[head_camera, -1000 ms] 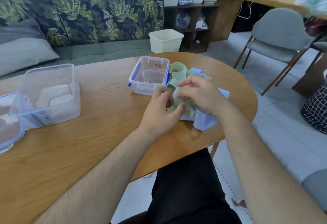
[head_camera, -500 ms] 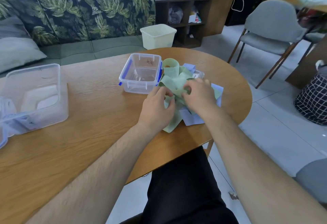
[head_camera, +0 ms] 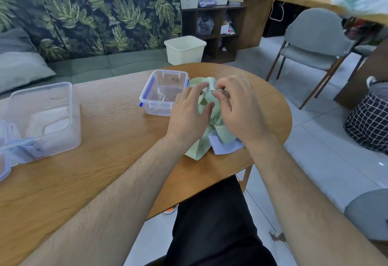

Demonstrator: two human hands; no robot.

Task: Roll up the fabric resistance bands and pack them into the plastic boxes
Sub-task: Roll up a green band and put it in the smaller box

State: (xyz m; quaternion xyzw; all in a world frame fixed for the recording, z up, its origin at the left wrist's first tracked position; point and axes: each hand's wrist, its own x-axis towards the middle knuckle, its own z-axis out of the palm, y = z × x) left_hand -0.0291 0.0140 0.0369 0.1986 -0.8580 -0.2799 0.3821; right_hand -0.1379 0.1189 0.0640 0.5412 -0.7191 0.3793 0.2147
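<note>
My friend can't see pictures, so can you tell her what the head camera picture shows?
A person's left hand and right hand grip a tangled green fabric band over a wooden table. An open clear plastic box with blue clips stands just to their left, and a pale blue band lies partly under the green one.

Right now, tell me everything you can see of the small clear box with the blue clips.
The small clear box is see-through plastic, rectangular with rounded corners and blue clips at its sides. It stands upright and lidless on the wooden table, just left of the green bands. The left hand overlaps its near right corner; contact is unclear.
</note>
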